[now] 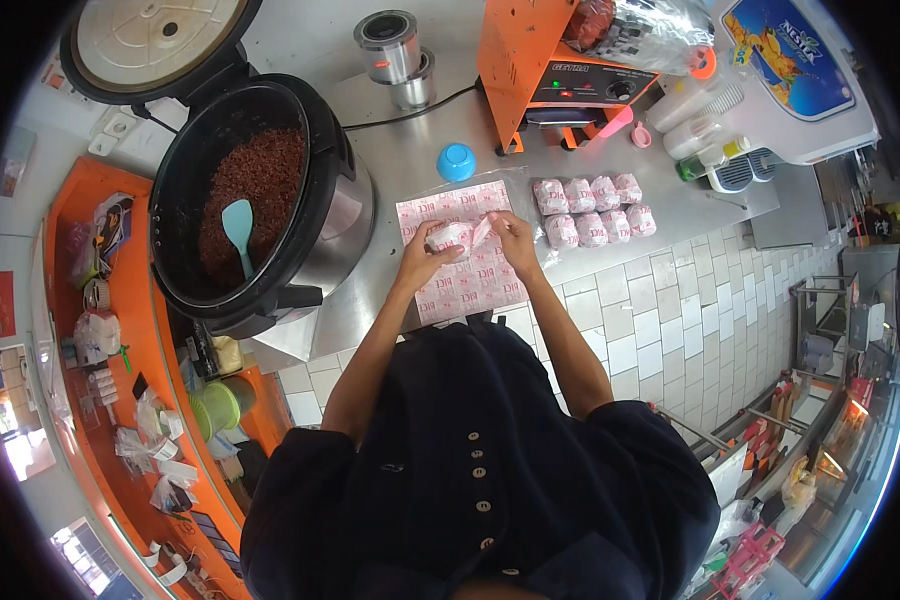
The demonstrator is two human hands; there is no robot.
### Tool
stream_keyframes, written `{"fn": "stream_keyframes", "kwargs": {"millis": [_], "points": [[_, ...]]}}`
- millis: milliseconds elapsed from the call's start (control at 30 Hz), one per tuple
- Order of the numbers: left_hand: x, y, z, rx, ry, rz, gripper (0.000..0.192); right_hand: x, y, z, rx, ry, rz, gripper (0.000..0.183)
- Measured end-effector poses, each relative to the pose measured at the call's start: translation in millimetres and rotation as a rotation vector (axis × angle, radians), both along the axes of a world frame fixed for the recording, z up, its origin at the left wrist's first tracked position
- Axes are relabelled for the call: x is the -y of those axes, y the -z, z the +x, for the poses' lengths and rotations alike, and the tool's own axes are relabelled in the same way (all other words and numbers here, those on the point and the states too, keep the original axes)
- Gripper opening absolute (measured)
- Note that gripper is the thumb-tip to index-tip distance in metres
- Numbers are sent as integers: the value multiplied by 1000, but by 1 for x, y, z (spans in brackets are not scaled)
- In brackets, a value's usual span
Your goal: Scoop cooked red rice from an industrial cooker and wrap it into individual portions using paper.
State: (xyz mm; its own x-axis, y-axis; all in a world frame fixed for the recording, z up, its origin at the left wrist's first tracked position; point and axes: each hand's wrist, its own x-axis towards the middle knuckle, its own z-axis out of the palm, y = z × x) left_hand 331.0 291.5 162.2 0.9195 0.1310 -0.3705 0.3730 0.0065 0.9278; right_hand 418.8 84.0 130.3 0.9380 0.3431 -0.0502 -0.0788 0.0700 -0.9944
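Note:
Over a stack of printed wrapping paper [480,289], my left hand [424,259] holds a paper-wrapped bundle [450,236] in its fingers. My right hand [514,236] pinches a loose flap of that bundle's paper at its right end. What the bundle contains is hidden by the wrapper. To the right, several wrapped bundles [591,229] sit in two rows on a clear plastic sheet. A small blue bowl [457,162] stands just beyond the paper. On my left, an open rice cooker [337,225] holds reddish-brown rice [259,172] with a light-teal spatula [238,225] resting in it.
An orange Getra machine [499,75] stands at the back of the steel counter [420,135], near two stacked steel canisters [386,49]. Plastic cups [694,112] and a drink dispenser [810,90] are farther right. Orange shelving [154,360] lines my left side.

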Motion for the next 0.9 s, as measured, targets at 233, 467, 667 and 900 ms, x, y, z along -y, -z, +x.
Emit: {"fn": "stream_keyframes", "kwargs": {"millis": [233, 467, 667, 900], "points": [[-11, 34, -17, 278, 190, 463, 82, 38, 19, -2, 416, -45, -503, 16], [-17, 35, -9, 165, 270, 544, 74, 18, -6, 9, 764, -233, -944, 20], [-30, 9, -2, 4, 282, 743, 54, 30, 3, 33, 944, -257, -1023, 17], [-43, 3, -30, 95, 312, 927, 25, 45, -28, 12, 889, -457, -1016, 21]]}}
